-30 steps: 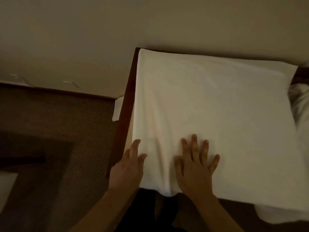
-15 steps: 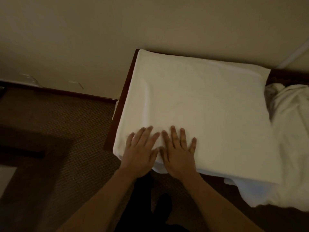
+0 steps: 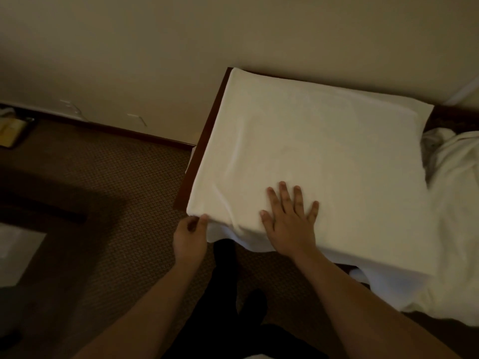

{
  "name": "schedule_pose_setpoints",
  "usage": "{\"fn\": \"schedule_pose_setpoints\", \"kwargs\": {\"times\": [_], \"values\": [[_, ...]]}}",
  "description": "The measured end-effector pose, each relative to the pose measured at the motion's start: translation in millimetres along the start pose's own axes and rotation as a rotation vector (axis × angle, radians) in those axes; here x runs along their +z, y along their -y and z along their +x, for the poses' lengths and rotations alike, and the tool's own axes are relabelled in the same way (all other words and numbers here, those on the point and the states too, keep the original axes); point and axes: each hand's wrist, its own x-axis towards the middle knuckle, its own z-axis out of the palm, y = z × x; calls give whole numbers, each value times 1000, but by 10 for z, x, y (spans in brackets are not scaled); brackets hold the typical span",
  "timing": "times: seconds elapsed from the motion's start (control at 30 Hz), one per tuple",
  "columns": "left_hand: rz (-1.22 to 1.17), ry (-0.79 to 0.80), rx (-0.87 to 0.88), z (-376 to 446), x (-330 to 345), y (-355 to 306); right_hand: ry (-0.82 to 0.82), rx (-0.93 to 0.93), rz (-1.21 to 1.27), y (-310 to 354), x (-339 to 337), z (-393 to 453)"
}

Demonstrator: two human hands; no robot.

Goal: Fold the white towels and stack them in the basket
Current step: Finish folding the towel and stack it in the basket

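My right hand (image 3: 291,224) lies flat, fingers (image 3: 283,194) spread, on the white towel (image 3: 324,156) covering the counter (image 3: 204,136), while my left hand (image 3: 190,235) fingers pinch the towel's near-left corner.

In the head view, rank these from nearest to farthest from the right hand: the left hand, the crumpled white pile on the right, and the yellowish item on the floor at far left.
Measured from the right hand, flat on the spread white towel:
1. Left hand, just to its left, at the towel's near corner.
2. Crumpled white pile, off to the right.
3. Yellowish item, far left on the floor by the wall.
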Motion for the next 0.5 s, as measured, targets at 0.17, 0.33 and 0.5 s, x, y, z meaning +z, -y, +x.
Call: {"fn": "schedule_pose_setpoints", "kwargs": {"times": [0.17,0.33,0.5], "values": [[-246,-88,-85,35,121,15,1,1,2,7,6,0],[-323,-95,-87,40,117,3,-4,-4,-17,-6,19,-7],[-325,-119,-97,118,19,39,-13,-8,-32,-4,23,-11]]}}
